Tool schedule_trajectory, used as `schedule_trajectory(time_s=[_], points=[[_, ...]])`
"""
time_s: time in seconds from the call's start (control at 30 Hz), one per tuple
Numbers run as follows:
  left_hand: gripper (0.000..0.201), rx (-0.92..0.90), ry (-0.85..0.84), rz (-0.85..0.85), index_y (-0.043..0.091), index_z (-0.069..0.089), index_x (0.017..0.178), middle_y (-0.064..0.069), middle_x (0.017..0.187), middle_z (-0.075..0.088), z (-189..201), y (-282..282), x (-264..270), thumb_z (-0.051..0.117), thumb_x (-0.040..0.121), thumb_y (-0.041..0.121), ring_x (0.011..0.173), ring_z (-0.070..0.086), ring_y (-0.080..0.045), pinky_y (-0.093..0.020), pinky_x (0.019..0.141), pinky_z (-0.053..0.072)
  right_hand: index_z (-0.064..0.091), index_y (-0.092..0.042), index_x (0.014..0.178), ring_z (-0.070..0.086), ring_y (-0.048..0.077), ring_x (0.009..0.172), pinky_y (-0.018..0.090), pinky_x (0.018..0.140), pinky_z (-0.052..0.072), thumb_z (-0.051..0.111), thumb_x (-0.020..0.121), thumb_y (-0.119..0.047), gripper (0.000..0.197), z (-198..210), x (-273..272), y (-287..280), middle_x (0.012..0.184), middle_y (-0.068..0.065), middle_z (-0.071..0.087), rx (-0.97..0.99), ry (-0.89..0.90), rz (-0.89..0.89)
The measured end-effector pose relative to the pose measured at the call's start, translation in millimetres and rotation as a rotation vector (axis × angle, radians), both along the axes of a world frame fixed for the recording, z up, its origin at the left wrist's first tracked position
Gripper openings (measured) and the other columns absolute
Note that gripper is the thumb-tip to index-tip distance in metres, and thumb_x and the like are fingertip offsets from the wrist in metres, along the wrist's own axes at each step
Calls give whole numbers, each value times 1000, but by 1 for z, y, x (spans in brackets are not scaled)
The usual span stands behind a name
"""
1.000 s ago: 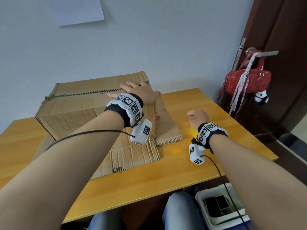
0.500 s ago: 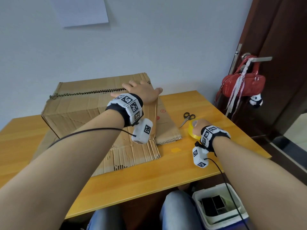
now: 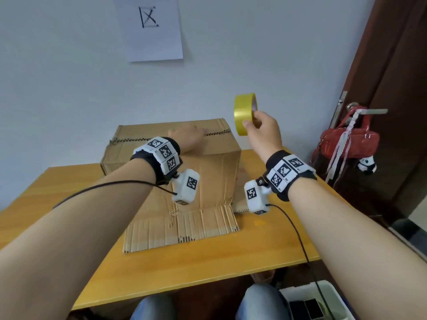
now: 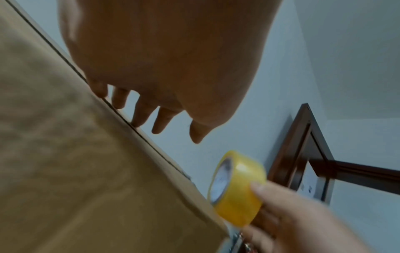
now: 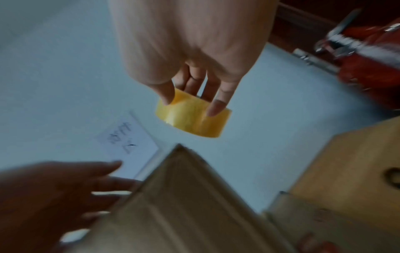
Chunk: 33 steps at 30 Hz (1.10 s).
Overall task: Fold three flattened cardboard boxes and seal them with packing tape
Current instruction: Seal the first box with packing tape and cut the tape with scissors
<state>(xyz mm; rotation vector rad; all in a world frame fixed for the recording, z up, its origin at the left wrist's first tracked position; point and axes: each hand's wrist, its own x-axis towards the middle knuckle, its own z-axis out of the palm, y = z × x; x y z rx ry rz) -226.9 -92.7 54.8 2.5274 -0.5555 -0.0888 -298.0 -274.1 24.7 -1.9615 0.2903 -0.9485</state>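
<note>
A folded-up brown cardboard box (image 3: 215, 167) stands on the wooden table (image 3: 208, 262), its closed top flaps meeting in a seam. My left hand (image 3: 187, 137) lies flat on that top with fingers straight; in the left wrist view the fingers (image 4: 138, 113) reach over the box edge (image 4: 121, 111). My right hand (image 3: 261, 130) holds a yellow roll of packing tape (image 3: 243, 114) in the air, up beside the box's right corner, thumb and fingers pinching its rim. The tape roll (image 5: 192, 118) also shows in the right wrist view and the tape roll (image 4: 238, 188) in the left wrist view.
Flattened cardboard (image 3: 184, 229) lies under and in front of the box. A red handbag (image 3: 346, 142) hangs on the door handle at the right. A white bin (image 3: 314, 301) sits on the floor by my knees. A paper sheet (image 3: 150, 28) is stuck on the wall.
My right hand picked the tape roll off the table at the right and lifted it up beside the box top. My left hand stayed flat on the box, sliding slightly left.
</note>
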Motion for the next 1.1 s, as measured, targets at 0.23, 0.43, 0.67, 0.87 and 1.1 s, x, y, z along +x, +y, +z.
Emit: schedule_trajectory(time_s=[0.23,0.43,0.67,0.87,1.1], points=[[68,-322,34,63,3,52,138,-21,143,52,-4,57,20,21,105,54,133,47,-34,-47,115,30,60,-15,117,72,22,88,37,72,58,58,97,-18,20,30,45,84,104,-1,71,320,-71,367],[61,-547,104,-40,19,45,147,-8,147,51,-7,94,28,16,106,53,131,48,-21,-30,108,30,65,-10,114,71,34,98,37,64,56,60,96,-16,19,15,75,127,110,13,72,472,47,518],[86,-642,207,-70,23,54,142,-3,143,58,-17,95,46,32,85,84,131,53,-18,-44,116,35,69,-12,106,66,19,77,35,63,56,64,95,-26,18,2,84,136,85,1,66,387,139,470],[31,-906,35,-16,13,72,99,1,98,74,-27,86,55,61,97,42,91,67,-6,-21,86,51,70,-3,95,58,26,79,34,56,48,71,86,-48,46,-3,86,130,88,10,59,457,134,540],[24,-987,35,-116,-1,68,96,1,89,71,-32,90,53,67,95,23,80,66,-2,-10,71,47,72,-13,92,64,21,73,29,47,34,68,95,-26,14,0,82,121,88,7,71,616,115,705]])
